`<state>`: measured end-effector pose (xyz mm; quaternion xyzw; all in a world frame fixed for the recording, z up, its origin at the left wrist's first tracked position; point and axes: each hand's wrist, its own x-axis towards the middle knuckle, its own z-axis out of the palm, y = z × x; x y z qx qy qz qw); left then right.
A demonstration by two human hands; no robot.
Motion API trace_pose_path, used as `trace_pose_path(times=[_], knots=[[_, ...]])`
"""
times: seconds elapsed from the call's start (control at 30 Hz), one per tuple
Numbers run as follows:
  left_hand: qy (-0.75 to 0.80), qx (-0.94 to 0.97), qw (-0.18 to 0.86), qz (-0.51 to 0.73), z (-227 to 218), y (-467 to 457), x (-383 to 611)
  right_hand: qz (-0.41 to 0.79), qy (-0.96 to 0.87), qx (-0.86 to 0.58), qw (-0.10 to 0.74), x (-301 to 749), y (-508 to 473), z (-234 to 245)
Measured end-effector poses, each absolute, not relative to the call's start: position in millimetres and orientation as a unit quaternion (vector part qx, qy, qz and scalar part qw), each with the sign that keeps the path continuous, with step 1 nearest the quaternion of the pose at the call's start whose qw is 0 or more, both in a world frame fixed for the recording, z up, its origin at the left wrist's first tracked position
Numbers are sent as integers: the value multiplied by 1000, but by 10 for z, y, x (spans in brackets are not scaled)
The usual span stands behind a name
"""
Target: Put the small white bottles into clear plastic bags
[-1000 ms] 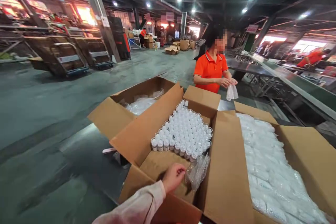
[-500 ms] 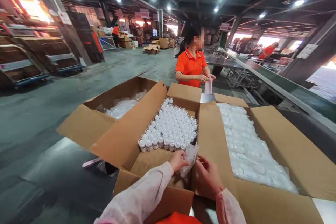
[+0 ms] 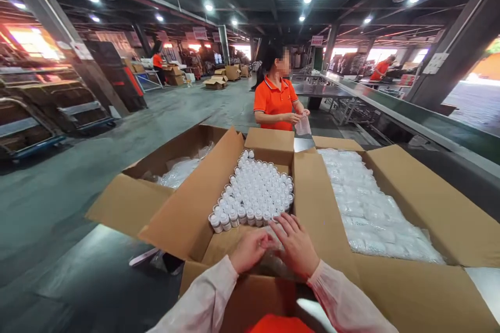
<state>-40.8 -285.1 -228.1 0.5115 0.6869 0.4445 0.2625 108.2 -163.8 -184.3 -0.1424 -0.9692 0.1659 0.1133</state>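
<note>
Clear bag [image 3: 273, 255] now pinched between both hands; right hand [image 3: 297, 245] joined left [image 3: 249, 251].

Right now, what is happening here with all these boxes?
A person in pale sleeves has both hands over the middle cardboard box: the left hand and right hand pinch a clear plastic bag just in front of the packed small white-capped bottles. The box on the right holds white plastic packets. Across the boxes, a co-worker in an orange shirt handles another small bag.
</note>
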Motion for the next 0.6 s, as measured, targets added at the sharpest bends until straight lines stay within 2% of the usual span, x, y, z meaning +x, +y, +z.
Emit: trace_pose_path(times=[0.07, 0.13, 0.23, 0.3, 0.37, 0.43, 0.5, 0.6], knots=[[619, 512, 403, 439, -2314, -2803, -397, 221, -967, -98, 82, 1119, -1570, -1881], [635, 439, 440, 459, -2428, -2707, -458, 273, -952, -118, 74, 1211, -1452, -1970], [783, 281, 313, 458, -2657, -2549, -635, 295, -914, -222, 170, 1403, -1237, -2001], [835, 274, 230, 417, -2797, -2471, -748, 282, -867, -313, 265, 1534, -1114, -1886], [897, 366, 68, 238, -2925, -2419, -842, 238, -826, -373, 350, 1647, -1044, -1717], [900, 426, 18, 85, -3041, -2391, -926, 186, -811, -378, 405, 1728, -1050, -1602], [891, 451, -37, 32, -3141, -2398, -999, 146, -850, -338, 376, 1773, -1135, -1625], [879, 472, -65, -6, -3256, -2471, -1084, 155, -917, -310, 199, 1782, -1337, -1920]])
